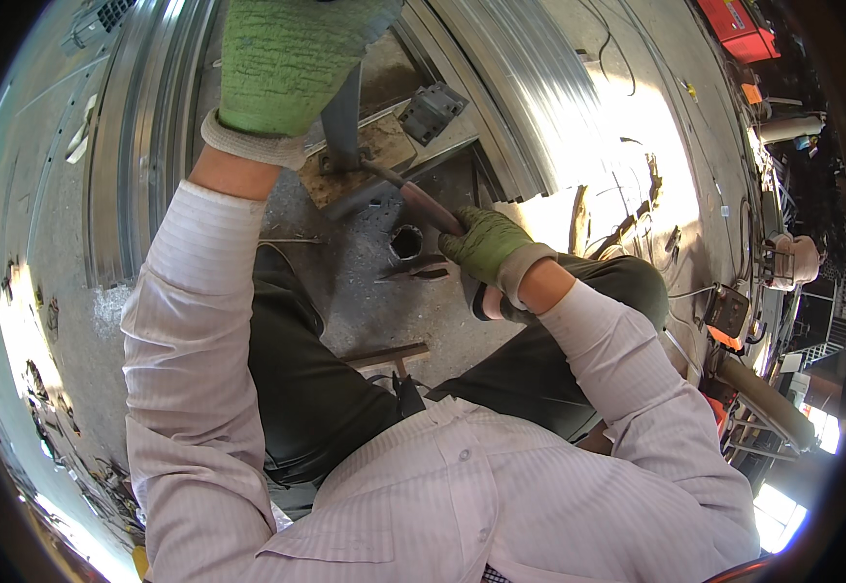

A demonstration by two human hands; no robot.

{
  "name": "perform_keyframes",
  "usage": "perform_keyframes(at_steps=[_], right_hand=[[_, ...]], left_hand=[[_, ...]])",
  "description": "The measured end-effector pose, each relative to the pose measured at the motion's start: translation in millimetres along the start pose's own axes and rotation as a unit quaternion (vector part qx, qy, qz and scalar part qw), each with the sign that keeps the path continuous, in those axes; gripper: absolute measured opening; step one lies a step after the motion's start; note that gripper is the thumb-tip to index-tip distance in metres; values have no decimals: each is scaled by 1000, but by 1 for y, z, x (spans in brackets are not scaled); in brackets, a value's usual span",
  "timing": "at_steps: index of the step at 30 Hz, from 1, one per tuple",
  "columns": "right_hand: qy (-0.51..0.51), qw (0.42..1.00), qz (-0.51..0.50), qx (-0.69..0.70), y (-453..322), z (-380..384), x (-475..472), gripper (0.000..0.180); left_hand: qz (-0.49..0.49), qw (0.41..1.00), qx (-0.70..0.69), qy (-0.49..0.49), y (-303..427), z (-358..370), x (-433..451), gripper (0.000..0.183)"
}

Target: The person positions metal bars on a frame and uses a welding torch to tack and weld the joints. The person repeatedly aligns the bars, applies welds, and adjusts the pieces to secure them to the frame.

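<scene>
My left hand (292,65), in a green coated glove, is raised close to the camera at the top; its fingers run out of the picture, so its hold is hidden. Below it, a grey metal bar (343,120) comes down onto a worn wooden block (365,164). My right hand (485,244), gloved alike, is closed around the brown handle of a tool (430,208), whose thin metal end reaches the foot of the bar. A grey metal fitting (434,113) lies beside the block. Nearer me, a short hollow metal piece (405,242) is on the floor.
Bundles of long metal profiles (518,80) lie on the right and others (146,146) on the left. A T-shaped metal piece (394,355) is between my legs. Cables (634,226), a red machine (740,29) and an orange-and-black machine (727,317) are farther right.
</scene>
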State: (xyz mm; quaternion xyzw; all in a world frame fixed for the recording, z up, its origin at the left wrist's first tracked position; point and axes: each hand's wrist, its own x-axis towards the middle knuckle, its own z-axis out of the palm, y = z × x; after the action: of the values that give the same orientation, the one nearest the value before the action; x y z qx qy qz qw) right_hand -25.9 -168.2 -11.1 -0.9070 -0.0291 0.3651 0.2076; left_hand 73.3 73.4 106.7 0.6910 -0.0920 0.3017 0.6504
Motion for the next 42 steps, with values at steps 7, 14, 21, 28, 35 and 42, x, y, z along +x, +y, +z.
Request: perform_keyframes(at_steps=[7, 14, 21, 28, 35, 42], right_hand=[[53, 998, 2, 15, -1, -7, -2, 47], [96, 985, -12, 140, -2, -9, -2, 44], [105, 959, -1, 262, -2, -15, -11, 44], [72, 959, -32, 271, 5, -29, 2, 48], [32, 953, -17, 300, 6, -66, 24, 61], [-2, 962, -5, 273, 7, -50, 39, 55]], left_hand=[[1, 1000, 12, -9, 0, -1, 2, 24], [13, 1000, 6, 2, 6, 1, -1, 20], [16, 1000, -2, 18, 7, 7, -1, 14], [31, 995, 97, 20, 14, 8, -8, 14], [12, 999, 35, 17, 3, 3, -2, 22], [39, 996, 73, 46, 2, 9, -5, 25]])
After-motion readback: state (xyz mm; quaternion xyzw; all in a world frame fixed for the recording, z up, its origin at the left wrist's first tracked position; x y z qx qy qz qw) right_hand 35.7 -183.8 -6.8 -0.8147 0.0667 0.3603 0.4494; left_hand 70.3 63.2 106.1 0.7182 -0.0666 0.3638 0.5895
